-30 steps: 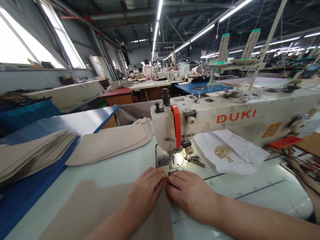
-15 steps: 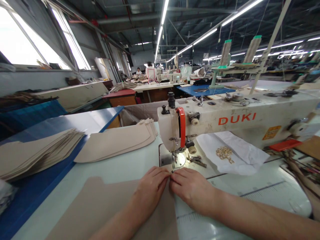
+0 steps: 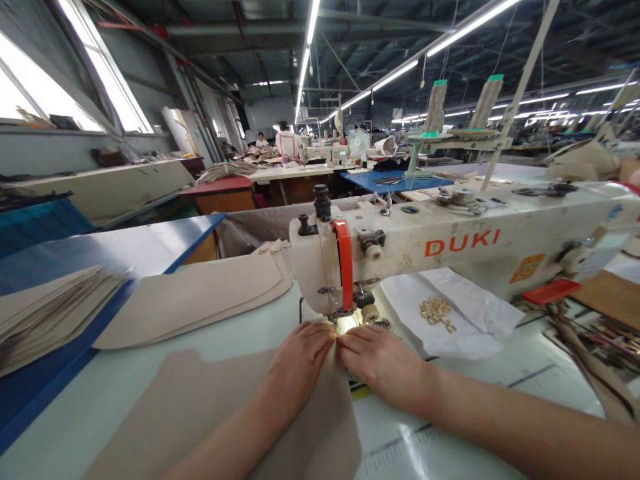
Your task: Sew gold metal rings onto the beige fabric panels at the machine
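My left hand (image 3: 299, 365) and my right hand (image 3: 379, 361) meet fingertip to fingertip just in front of the needle of a white sewing machine (image 3: 450, 247) marked DUKI. Both pinch the far corner of a beige cut piece (image 3: 200, 413) that lies flat on the pale table and runs back under my left forearm. The fingers of both hands are pressed together on that edge. The presser foot is hidden behind my fingertips.
Beige cut pieces (image 3: 195, 297) lie left of the machine, and a thicker stack (image 3: 45, 320) sits on a blue board. A white cloth (image 3: 455, 313) carries gold metal rings (image 3: 436, 312). A red tray (image 3: 550, 291) and tools lie at right. People work at far tables.
Both hands have slid the beige piece forward, up to the needle area; its corner now covers the needle plate that showed earlier. The view shifted slightly.
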### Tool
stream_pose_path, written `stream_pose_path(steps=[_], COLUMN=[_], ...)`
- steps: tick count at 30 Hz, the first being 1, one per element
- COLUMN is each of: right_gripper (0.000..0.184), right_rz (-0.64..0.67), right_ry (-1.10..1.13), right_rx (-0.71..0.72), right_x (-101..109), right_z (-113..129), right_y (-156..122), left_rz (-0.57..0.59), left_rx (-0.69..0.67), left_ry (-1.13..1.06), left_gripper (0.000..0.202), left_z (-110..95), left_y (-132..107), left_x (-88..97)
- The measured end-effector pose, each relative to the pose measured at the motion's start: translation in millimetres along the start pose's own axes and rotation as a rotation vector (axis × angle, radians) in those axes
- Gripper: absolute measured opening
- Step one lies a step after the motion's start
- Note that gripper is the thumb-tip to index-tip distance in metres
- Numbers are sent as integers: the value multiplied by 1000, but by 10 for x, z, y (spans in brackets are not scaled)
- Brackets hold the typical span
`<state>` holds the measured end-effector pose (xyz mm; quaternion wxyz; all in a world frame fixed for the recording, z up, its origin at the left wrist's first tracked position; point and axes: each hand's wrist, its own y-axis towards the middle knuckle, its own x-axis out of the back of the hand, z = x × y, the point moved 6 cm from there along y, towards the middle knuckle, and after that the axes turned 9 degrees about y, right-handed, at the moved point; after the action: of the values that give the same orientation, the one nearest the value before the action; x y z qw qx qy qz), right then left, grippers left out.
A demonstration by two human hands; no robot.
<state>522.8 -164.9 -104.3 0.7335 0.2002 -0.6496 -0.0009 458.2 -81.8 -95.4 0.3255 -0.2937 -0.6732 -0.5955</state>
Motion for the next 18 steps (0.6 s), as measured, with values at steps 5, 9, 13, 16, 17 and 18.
stream_pose_path(steps=[5, 9, 13, 16, 17, 18], right_gripper=[4, 4, 5, 5, 6, 6], right_rz=[-16, -18, -5, 6, 6, 6], right_ry=[49, 70, 86, 93, 95, 98], right_rx=[-38, -65, -78, -87, -89, -91], right_x=[-14, -30, -31, -18, -13, -10], right_z=[-44, -67, -77, -77, -76, -75], right_y=[16, 20, 20, 22, 23, 24], left_rz=[0, 1, 7, 27, 29, 30], left_rx=[13, 26, 32, 29, 29, 31], left_ry=[-15, -7, -16, -23, -21, -18], left_gripper=[27, 28, 28, 26, 25, 25], left_z=[44, 74, 98, 104, 105, 107], left_y=[25, 35, 39, 40, 40, 41], left_x=[-25, -27, -32, -51, -54, -57])
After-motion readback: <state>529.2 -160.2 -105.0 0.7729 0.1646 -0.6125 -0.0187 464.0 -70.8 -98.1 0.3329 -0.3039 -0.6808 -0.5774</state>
